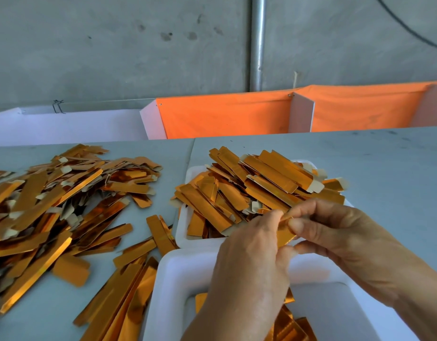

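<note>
On the head camera, both hands meet over the near foam tray, sharing one gold card strip. My left hand shows its back to the lens, with thumb and fingertips curled in to pinch the strip's near end. My right hand pinches the other end between thumb and forefinger, the remaining fingers curled beneath. I judge this two-ended grip is there to bend or crease the strip, and working above the tray means the piece can simply drop in among the strips lying there.

Just beyond the hands, the far foam tray is piled above its rim with a stack of strips, some jutting out close to my right knuckles, so a careless lift could snag them. To the left, a loose heap of strips spreads across the grey table, with more long strips lying against the near tray's side. An orange cloth hangs behind the table, clear of the work.
</note>
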Tool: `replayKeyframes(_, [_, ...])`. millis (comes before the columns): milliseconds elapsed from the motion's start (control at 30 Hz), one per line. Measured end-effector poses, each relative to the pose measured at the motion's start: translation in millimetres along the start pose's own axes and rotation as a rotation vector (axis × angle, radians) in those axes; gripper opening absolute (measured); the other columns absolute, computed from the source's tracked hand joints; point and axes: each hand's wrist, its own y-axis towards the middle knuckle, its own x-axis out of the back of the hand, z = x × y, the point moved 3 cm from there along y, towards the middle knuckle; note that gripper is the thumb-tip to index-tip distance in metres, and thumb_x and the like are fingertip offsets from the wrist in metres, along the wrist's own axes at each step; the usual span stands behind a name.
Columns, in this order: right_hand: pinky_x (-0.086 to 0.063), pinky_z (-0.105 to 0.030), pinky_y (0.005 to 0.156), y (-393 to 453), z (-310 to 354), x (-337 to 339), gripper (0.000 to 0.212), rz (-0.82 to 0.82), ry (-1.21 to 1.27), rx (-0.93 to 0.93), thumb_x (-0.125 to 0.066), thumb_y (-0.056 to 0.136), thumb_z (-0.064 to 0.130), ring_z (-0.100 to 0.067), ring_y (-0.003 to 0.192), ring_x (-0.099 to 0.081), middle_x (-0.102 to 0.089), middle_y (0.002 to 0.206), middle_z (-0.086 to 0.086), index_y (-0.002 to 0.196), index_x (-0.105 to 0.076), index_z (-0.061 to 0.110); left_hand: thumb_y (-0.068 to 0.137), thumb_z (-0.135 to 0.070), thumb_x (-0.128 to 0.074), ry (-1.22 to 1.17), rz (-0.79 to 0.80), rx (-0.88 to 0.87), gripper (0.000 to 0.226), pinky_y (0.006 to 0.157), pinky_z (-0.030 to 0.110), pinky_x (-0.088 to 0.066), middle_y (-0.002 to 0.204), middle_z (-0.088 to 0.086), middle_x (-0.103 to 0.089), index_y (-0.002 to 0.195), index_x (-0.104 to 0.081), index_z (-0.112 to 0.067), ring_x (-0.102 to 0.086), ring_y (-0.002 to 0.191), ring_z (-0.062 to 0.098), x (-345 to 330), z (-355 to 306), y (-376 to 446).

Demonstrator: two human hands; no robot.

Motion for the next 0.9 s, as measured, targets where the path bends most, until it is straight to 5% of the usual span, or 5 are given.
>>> replayKeyframes(133, [-0.055,-0.023,0.061,-0.5,1.7,3.5,0.023,-0.022,0.090,0.029,-0.063,0.073,0.035,-0.020,0.078,-0.068,-0.071,0.086,-0.009,0.084,-0.071,0.016,0.088,-0.038,-0.062,-0.170,0.019,0.119,0.042,0.067,0.006,-0.044,0.080,-0.025,-0.050,0.126,-0.045,-0.043,-0.053,0.082,0.002,2.6,7.4,0.6])
replayKeyframes(267, [-0.052,-0.020,0.055,0.1,1.0,8.5,0.014,-0.020,0.118,0.012,-0.063,0.072,0.020,-0.015,0.065,-0.064,-0.068,0.077,-0.006,0.082,-0.072,0.021,0.083,-0.032,-0.068,-0.326,0.054,0.179,0.038,0.077,0.016,-0.051,0.095,-0.017,-0.063,0.119,-0.057,-0.041,-0.061,0.091,0.006,4.0,16.8,1.2])
replayKeyframes(500, [-0.053,-0.023,0.058,-2.8,7.9,8.3,0.012,0.098,0.065,0.062,-0.078,0.069,0.017,-0.016,0.068,-0.064,-0.068,0.079,-0.006,0.080,-0.071,0.018,0.081,-0.032,-0.070,-0.390,0.151,0.168,0.042,0.079,0.008,-0.043,0.109,-0.027,-0.060,0.119,-0.056,-0.046,-0.056,0.103,-0.005,4.8,22.9,1.1])
replayKeyframes(633, [-0.054,-0.026,0.061,-5.2,10.6,10.9,0.025,0.189,0.037,0.058,-0.078,0.063,0.023,-0.021,0.072,-0.066,-0.067,0.082,-0.006,0.086,-0.069,0.017,0.082,-0.027,-0.070,-0.400,0.184,0.113,0.044,0.076,0.007,-0.047,0.100,-0.028,-0.064,0.088,-0.055,-0.068,-0.058,0.096,-0.010,9.5,18.6,1.0])
replayKeyframes(900, [-0.057,-0.030,0.064,-5.8,14.3,13.9,0.021,0.175,0.002,0.104,-0.075,0.066,0.024,-0.025,0.072,-0.067,-0.067,0.080,-0.006,0.084,-0.069,0.014,0.085,-0.028,-0.067,-0.397,0.201,0.034,0.046,0.088,0.008,-0.046,0.110,-0.028,-0.064,0.125,-0.053,-0.047,-0.056,0.105,-0.010,10.1,16.2,-0.9])
